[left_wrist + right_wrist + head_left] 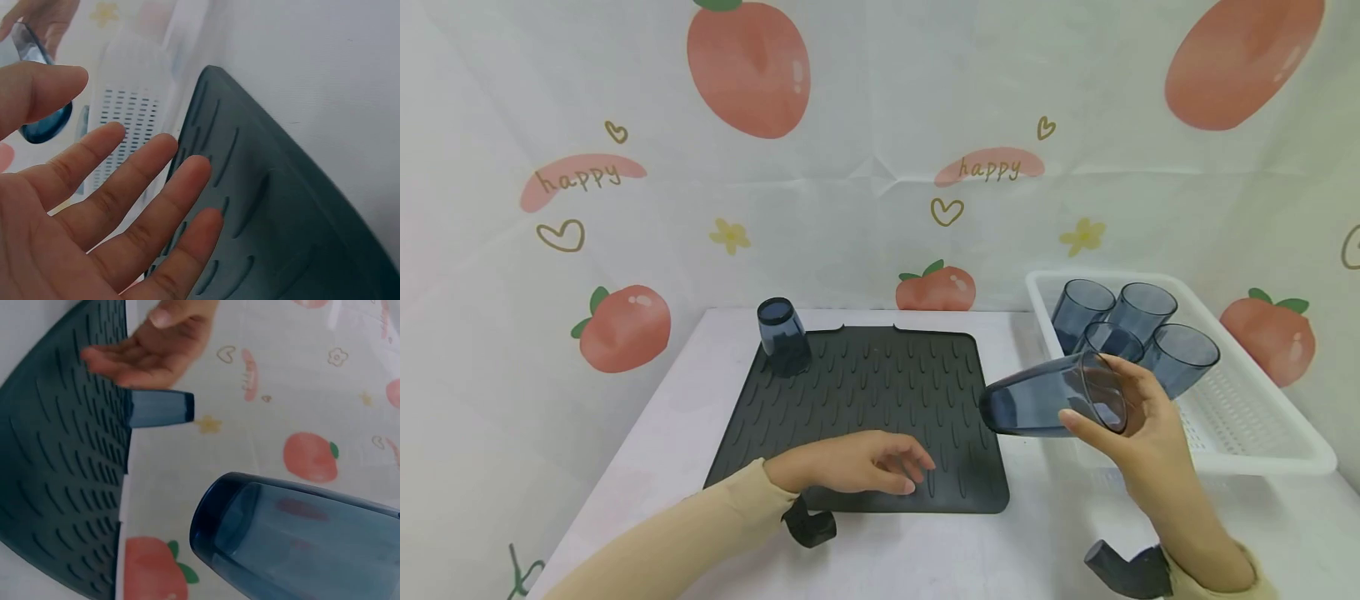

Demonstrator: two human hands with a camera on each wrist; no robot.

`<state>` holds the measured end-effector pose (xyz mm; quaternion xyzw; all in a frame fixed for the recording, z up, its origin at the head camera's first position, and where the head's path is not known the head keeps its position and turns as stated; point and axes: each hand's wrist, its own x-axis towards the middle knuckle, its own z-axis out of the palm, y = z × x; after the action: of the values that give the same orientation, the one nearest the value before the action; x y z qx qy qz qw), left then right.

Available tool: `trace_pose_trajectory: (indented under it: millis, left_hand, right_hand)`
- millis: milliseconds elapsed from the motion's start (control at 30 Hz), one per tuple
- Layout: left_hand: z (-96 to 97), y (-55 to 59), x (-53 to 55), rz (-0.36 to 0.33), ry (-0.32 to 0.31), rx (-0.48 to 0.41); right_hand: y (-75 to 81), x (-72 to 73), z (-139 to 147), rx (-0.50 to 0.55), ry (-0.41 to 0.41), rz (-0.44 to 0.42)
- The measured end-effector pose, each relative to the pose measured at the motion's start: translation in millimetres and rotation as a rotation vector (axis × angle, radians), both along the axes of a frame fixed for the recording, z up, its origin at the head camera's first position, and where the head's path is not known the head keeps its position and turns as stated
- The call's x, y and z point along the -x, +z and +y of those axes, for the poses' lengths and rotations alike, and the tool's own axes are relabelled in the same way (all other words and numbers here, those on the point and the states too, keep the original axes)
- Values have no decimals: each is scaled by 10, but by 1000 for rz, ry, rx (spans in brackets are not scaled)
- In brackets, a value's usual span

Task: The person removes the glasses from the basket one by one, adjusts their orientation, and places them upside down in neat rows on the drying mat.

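Right hand (1153, 437): fingers gripping a blue-tinted glass tumbler (1037, 398) near its rim, glass tipped almost horizontal, base pointing left. It's held up between the white plastic basket (1262, 462) and the right edge of the black ribbed drying mat (880, 392). Left hand (861, 462): fingers relaxed and extended, free, above the mat's front part. Second tumbler (784, 337) inverted at the mat's back-left corner. Basket holds four matching tumblers (1183, 358) (rims up, clustered toward its back-left). Mat and basket both on the white desk (1022, 542).
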<state>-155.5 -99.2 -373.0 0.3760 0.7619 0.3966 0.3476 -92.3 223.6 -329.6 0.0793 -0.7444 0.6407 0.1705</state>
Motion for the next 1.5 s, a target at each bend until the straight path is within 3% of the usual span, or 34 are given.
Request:
trace_pose_trajectory:
  millis: [200, 433, 733, 967, 1133, 1500]
  left_hand:
    - [0, 29, 27, 37, 13, -26]
    - [12, 99, 42, 58, 82, -53]
    - [57, 138, 50, 82, 189, -169]
    - [121, 105, 31, 122, 244, -315]
    - [172, 42, 27, 101, 255, -376]
    - [264, -42, -20, 80, 241, -346]
  right_hand:
    - [-61, 7, -119, -27, 17, -59]
    - [-118, -11, -229, -20, 67, -78]
    - [-198, -11, -327, 68, 138, -64]
    - [-212, -29, -400, 52, 139, -93]
    - [-215, -36, -438, 72, 163, -99]
    - [-213, -48, -497, 14, 155, -114]
